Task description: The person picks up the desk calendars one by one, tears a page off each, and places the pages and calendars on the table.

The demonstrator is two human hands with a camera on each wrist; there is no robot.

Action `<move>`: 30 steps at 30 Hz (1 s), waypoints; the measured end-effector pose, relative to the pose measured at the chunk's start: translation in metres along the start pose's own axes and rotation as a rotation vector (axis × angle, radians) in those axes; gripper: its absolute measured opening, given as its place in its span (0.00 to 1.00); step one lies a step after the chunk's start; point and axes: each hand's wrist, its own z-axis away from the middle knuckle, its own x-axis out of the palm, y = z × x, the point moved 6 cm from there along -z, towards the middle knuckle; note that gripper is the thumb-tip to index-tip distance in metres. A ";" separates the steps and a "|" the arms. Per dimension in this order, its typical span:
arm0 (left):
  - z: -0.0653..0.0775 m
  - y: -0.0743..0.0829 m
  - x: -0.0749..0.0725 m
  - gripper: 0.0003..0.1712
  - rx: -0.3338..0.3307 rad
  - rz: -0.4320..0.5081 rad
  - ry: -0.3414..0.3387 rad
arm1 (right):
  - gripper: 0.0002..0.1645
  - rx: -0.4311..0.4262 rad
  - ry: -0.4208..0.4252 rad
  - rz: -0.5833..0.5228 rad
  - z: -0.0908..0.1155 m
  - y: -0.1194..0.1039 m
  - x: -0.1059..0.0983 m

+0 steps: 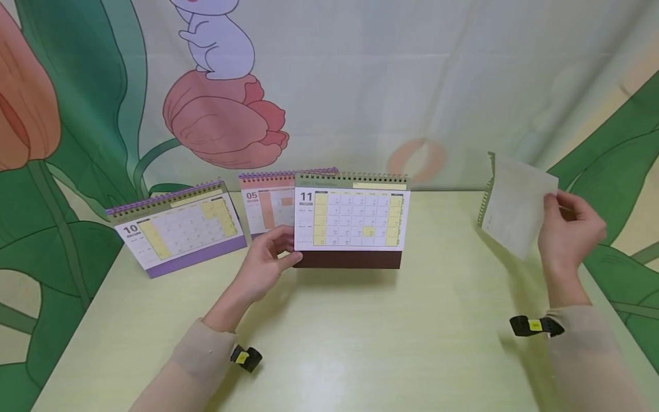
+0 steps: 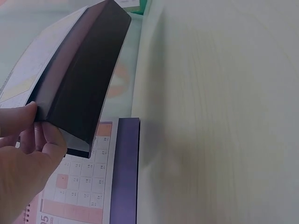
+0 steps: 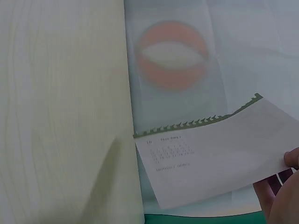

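Observation:
My left hand (image 1: 265, 263) grips the lower left corner of a desk calendar (image 1: 355, 220) with a dark brown base, its page reading 11. In the left wrist view the thumb lies on the front of the calendar (image 2: 86, 65) and the fingers curl under its base, which is raised off the table. Far to the right, my right hand (image 1: 571, 229) pinches a loose calendar page (image 1: 515, 206) by its edge. The page's green edge is ragged, with torn binding holes, and in the right wrist view the torn page (image 3: 210, 163) shows small print on a white side.
A purple-based desk calendar (image 1: 180, 229) showing 10 stands at the left. Behind the held calendar stands another one (image 1: 265, 206) showing 05, partly hidden. The pale table (image 1: 370, 343) ends at a curtain (image 1: 350, 86) printed with flowers and leaves.

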 end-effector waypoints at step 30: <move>-0.014 -0.008 0.016 0.22 -0.017 0.005 -0.005 | 0.12 -0.679 -0.382 0.660 0.032 0.000 0.038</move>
